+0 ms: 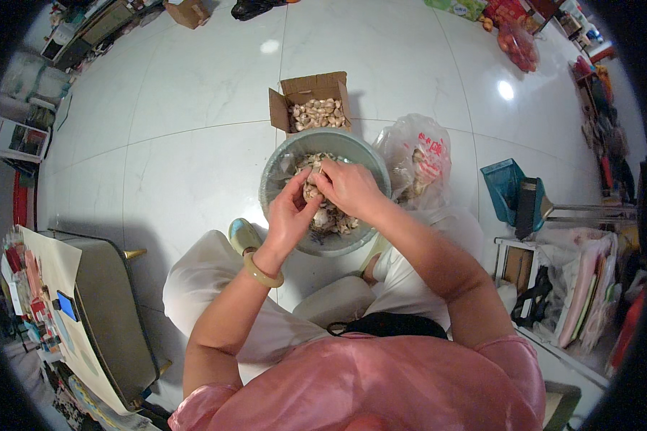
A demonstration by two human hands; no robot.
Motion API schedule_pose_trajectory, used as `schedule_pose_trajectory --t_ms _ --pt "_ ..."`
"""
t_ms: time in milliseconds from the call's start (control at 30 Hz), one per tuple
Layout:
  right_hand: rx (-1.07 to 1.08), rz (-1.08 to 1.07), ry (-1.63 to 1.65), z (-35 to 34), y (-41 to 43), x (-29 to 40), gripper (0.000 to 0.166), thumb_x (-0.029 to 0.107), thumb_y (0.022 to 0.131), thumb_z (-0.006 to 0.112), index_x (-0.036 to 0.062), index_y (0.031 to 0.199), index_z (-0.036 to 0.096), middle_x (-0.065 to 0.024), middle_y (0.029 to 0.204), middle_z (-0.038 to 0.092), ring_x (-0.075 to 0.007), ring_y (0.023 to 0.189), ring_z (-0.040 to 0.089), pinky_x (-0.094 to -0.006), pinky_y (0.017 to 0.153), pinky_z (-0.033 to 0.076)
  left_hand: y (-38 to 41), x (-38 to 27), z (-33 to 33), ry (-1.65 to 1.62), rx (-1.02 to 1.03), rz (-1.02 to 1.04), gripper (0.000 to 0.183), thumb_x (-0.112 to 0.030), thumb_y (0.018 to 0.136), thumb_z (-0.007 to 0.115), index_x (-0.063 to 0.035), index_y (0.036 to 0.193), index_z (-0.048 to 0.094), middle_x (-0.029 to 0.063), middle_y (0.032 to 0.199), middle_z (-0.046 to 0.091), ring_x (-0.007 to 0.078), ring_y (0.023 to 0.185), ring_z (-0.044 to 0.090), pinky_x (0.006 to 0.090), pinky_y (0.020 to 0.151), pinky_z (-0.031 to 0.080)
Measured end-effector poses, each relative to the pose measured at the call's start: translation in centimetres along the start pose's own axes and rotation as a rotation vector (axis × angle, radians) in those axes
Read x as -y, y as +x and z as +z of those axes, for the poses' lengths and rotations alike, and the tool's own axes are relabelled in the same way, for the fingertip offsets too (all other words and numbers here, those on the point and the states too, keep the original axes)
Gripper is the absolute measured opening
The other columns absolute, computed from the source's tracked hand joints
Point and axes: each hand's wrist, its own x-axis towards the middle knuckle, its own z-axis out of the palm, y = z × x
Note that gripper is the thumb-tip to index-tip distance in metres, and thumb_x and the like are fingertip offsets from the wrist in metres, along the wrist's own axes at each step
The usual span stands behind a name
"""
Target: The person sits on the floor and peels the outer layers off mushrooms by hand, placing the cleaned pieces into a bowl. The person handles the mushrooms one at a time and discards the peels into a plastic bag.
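Between both hands, over a round grey-green plastic tub (pixel 380 215), is a garlic bulb (pixel 311 192). My left hand (pixel 291 207) cradles it with thumb and fingers. From the other side, the thumb and fingertips of my right hand (pixel 350 186) pinch its top, partly covering it. Dry garlic skins and stalk bits (pixel 331 222) fill the tub's bottom, beneath my hands. Just beyond the tub stands an open cardboard box (pixel 308 86) with many loose garlic cloves (pixel 318 114). A translucent plastic bag (pixel 415 161) with red print leans by the tub's right side, whole garlic bulbs showing dimly inside.
White floor tiles (pixel 205 81) surround the tub. A teal dustpan (pixel 504 186) with a long handle is at the right, near a white rack (pixel 523 245) of bags. A low table (pixel 108 312) stands left. Far right lies a red bag of produce (pixel 517 46).
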Motion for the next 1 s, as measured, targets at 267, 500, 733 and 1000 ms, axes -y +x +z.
schedule_pose_trajectory --t_ms 267,500,733,1000 --pt "0.037 -0.091 0.001 -0.3 0.0 -0.5 0.025 0.026 0.086 0.049 0.0015 0.081 0.049 -0.0187 0.077 0.058 -0.0380 0.072 0.056 -0.0451 0.060 0.044 0.5 1.2 0.0 -0.411 0.040 -0.115 0.030 -0.006 0.086 0.049 -0.0031 0.116 0.045 0.0041 0.088 0.057 0.0090 0.081 0.057 0.0220 0.068 0.047" --pt "0.118 -0.020 0.241 0.4 0.1 -1.0 0.025 0.025 0.088 0.048 0.0008 0.084 0.048 -0.0211 0.071 0.054 -0.0388 0.066 0.054 -0.0421 0.058 0.043 1.0 1.6 -0.9 -0.444 0.064 -0.166 0.025 -0.007 0.085 0.052 -0.0044 0.110 0.049 0.0011 0.085 0.054 0.0088 0.075 0.054 0.0233 0.068 0.046" --pt "0.316 0.274 0.693 0.0 0.3 -0.4 0.021 0.020 0.087 0.051 0.0009 0.095 0.051 -0.0090 0.067 0.057 -0.0183 0.057 0.057 -0.0314 0.052 0.045 1.1 2.5 -1.3 0.075 -0.043 0.139 0.027 0.001 0.078 0.057 -0.0031 0.105 0.050 0.0066 0.092 0.054 0.0146 0.083 0.054 0.0245 0.072 0.045" --pt "0.375 0.372 1.075 0.4 0.5 -1.1 0.023 0.016 0.087 0.049 0.0040 0.107 0.051 -0.0025 0.077 0.055 -0.0076 0.058 0.053 -0.0203 0.049 0.045 1.5 2.9 -1.5 -0.126 -0.144 0.143 0.027 0.002 0.081 0.053 -0.0053 0.107 0.052 -0.0005 0.087 0.054 0.0079 0.075 0.051 0.0207 0.066 0.042"
